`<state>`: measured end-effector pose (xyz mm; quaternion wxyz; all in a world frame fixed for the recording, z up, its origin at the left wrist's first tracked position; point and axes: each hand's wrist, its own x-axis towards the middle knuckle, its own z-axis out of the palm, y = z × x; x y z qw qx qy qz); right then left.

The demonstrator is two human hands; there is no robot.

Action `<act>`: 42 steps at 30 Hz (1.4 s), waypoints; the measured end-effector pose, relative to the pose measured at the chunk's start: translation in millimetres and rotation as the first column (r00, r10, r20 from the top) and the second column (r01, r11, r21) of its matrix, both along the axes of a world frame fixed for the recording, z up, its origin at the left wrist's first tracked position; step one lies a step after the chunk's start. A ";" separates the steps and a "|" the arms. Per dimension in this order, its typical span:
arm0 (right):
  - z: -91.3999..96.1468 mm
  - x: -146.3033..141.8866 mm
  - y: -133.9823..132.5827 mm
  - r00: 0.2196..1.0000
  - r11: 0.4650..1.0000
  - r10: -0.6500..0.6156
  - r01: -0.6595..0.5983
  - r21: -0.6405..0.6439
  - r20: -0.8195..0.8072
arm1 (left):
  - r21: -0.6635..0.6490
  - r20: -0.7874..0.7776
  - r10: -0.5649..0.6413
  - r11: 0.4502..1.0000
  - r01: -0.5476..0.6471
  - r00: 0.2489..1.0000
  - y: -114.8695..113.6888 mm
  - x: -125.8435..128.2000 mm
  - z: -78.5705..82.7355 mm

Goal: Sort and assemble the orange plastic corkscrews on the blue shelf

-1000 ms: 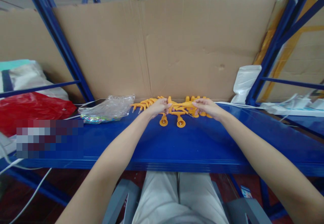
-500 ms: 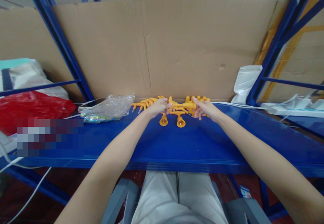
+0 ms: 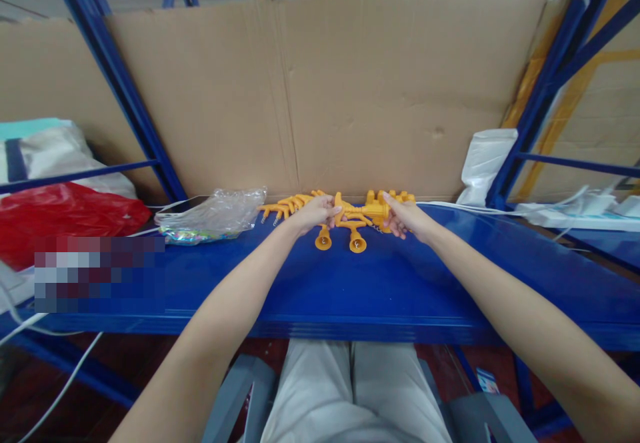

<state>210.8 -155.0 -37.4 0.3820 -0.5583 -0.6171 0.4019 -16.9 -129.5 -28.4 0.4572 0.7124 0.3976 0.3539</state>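
Fingers closed, my left hand pinches a yellow plastic branched part near the back of the blue shelf. My right hand grips the thick ribbed end of a yellow plastic stem, thumb on top and the lower fingers partly spread. Stem and branched part meet end to end between the hands; I cannot tell whether they are joined. Just in front lie two yellow bell-shaped cups with small metal bits inside. Left of my hands rests a row of curved yellow arms with metal chains or coils. More yellow pieces stand behind my right hand.
A clear plastic bag and a red bag lie to the left. A cardboard sheet closes off the back. White cables and a power strip run along the right, near a white pouch. Blue posts frame the shelf.
The fingers of my right hand have shifted slightly on the yellow stem, which looks a little turned. My left hand stays nearly in place.
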 end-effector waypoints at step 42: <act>4.6 12.0 6.3 0.998 0.969 0.030 -0.017 0.248 -0.051 | -0.012 0.010 0.060 0.998 -0.060 0.998 1.8 -4.9 1.6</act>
